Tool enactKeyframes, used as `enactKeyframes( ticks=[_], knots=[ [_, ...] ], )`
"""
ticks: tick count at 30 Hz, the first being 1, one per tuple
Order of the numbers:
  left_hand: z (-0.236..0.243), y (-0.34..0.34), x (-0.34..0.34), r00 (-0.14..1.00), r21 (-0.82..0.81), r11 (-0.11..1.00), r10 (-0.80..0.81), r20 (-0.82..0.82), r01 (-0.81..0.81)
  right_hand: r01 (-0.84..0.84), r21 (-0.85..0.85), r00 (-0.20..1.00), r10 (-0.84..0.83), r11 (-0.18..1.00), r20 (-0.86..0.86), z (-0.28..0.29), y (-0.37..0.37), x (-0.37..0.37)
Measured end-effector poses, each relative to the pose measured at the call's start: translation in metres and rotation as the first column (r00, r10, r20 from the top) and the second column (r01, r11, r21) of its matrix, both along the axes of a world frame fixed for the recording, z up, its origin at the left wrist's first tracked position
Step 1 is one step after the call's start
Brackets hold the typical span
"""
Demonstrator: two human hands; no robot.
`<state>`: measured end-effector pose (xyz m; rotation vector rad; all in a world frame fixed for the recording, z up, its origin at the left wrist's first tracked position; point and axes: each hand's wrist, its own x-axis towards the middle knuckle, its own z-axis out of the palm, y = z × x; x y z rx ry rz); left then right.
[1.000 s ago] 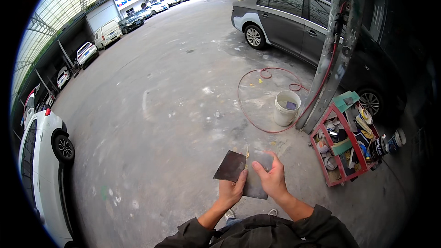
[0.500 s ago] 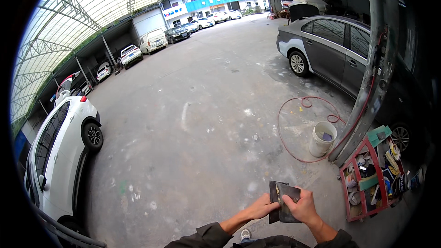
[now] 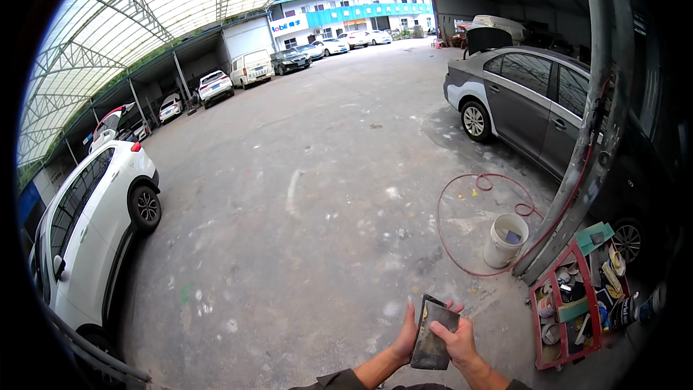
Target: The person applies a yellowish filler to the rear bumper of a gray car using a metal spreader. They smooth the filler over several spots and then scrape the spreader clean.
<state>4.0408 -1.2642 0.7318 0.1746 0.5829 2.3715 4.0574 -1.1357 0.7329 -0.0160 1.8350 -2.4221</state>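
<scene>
Both grips hold one thing: my left hand (image 3: 404, 336) cups the left edge of the dark sanding sheet (image 3: 433, 325) and my right hand (image 3: 456, 339) pinches its right side, above the concrete floor (image 3: 303, 245). Risk: pinched only at its edges, it could slip or crease. The sheet is thin, rectangular, dark grey and scuffed.

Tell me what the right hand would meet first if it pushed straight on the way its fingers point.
The right hand points up and left across the dark flat sheet that both hands hold, so it is already on that. Past the sheet lies only bare concrete floor, though depth is unclear.
</scene>
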Motion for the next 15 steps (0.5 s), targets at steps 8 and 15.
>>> enactKeyframes(
  ticks=[8,15],
  knots=[
    [-0.039,0.0,0.02,0.989,-0.098,0.99,0.107,0.105,-0.097,0.125,-0.59,0.918,0.132,0.798,0.373,-0.025,-0.007,0.009],
    [-0.029,-0.019,-0.003,0.856,-0.371,0.808,0.513,0.061,-0.458,0.125,-0.636,0.946,0.102,0.762,0.308,-0.014,0.022,0.009]
  ],
)
